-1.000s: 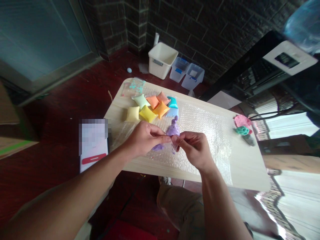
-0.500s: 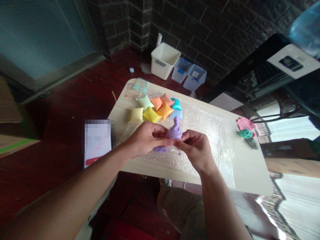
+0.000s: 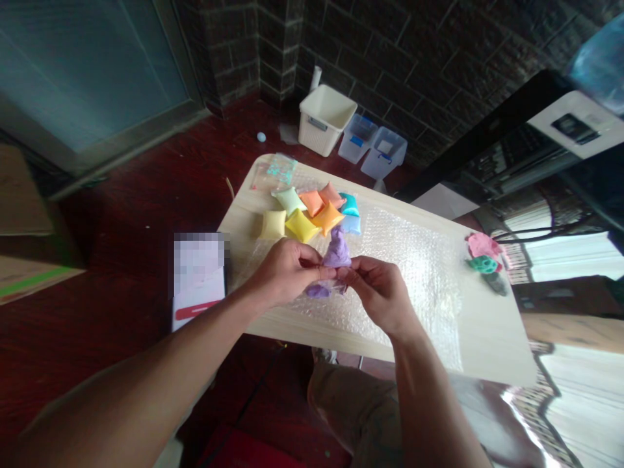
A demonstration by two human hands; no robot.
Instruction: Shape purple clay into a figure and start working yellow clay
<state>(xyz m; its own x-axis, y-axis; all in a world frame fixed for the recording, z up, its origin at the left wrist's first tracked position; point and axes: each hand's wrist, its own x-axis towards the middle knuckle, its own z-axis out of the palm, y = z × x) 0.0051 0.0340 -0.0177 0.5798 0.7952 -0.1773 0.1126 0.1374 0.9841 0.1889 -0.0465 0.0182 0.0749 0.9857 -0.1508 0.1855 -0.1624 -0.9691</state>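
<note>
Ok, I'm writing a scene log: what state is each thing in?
Left hand: closed on the purple lump
Right hand: closed on it too
Purple lump: tapered, narrow end up
Coloured packets: plump, apparently sealed
Bubble wrap: spread flat
White bin: open
Clear boxes: apparently open
Phone: screen lit, contents blurred
Pink lump: irregular
Green lump: irregular

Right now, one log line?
left hand, right hand: holding conical purple clay-like lump | under: clear bubble-wrap sheet | beyond: multicoloured pillow-shaped packets

An indoor room — home or workroom, unclear which — with a dark brick-patterned wall [image 3: 370, 45], dark-red wooden floor [image 3: 121, 253], ribbed cream plastic bin [image 3: 319, 133], brown cardboard box [image 3: 22, 214] and rounded-corner pale wooden tabletop [image 3: 497, 344].
</note>
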